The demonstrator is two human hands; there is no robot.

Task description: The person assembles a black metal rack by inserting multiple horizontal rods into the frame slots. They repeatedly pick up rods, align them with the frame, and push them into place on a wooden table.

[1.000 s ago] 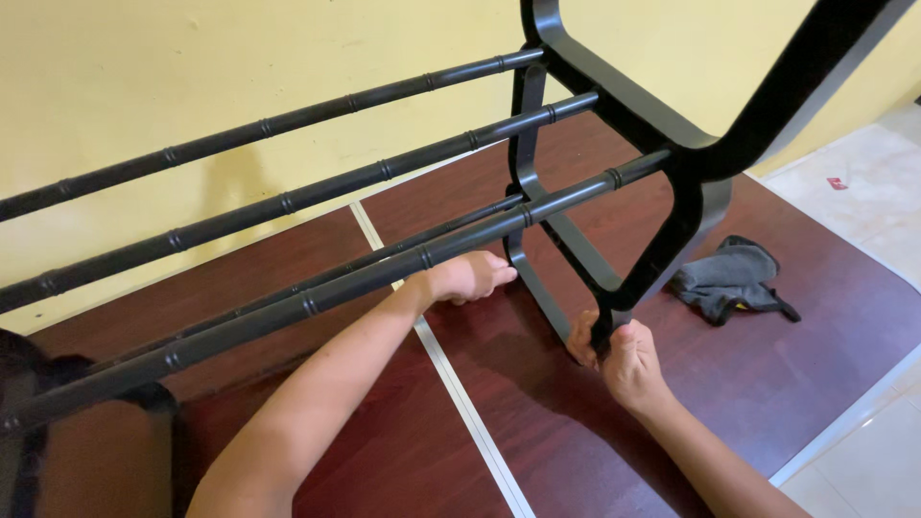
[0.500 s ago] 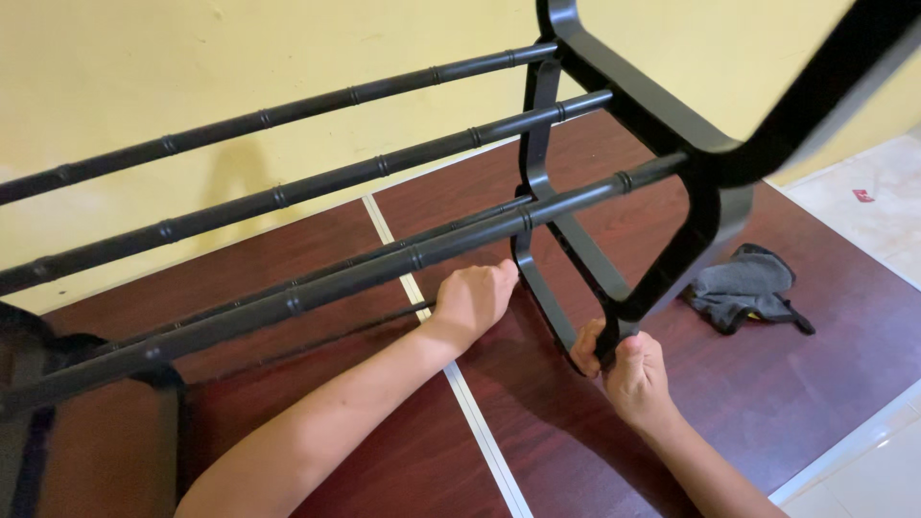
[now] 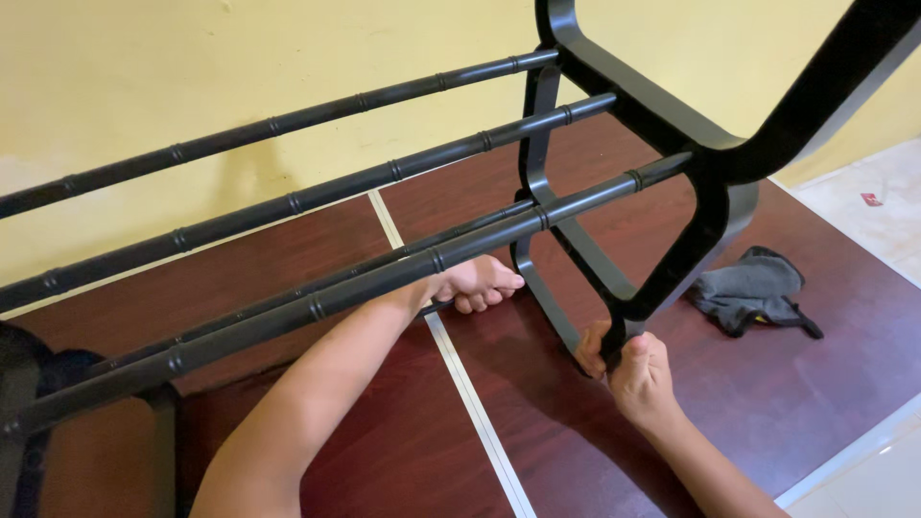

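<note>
Looking down in the head view, a black rack frame (image 3: 633,240) is seen lying on its side on a dark red-brown table (image 3: 815,403), w/ four ringed black rods (image 3: 384,173) running from the left edge up to the frame's end piece at upper right. The right hand (image 3: 641,376) is closed around the lowest corner of that end piece, lower centre-right of the frame; fingers are wrapped on the black bar, which rises up and right out of the fist. The left hand (image 3: 477,284) is reached under the lowest rods at mid-frame, fingers curled downward near the table; whether anything is gripped can't be told, since the rods cover part of it. Both hands are near each other, the end piece standing betw. them. A grey cloth (image 3: 748,293) lies on the table at right, apart from the right hand. A pale seam strip (image 3: 470,403) runs across the table.
</note>
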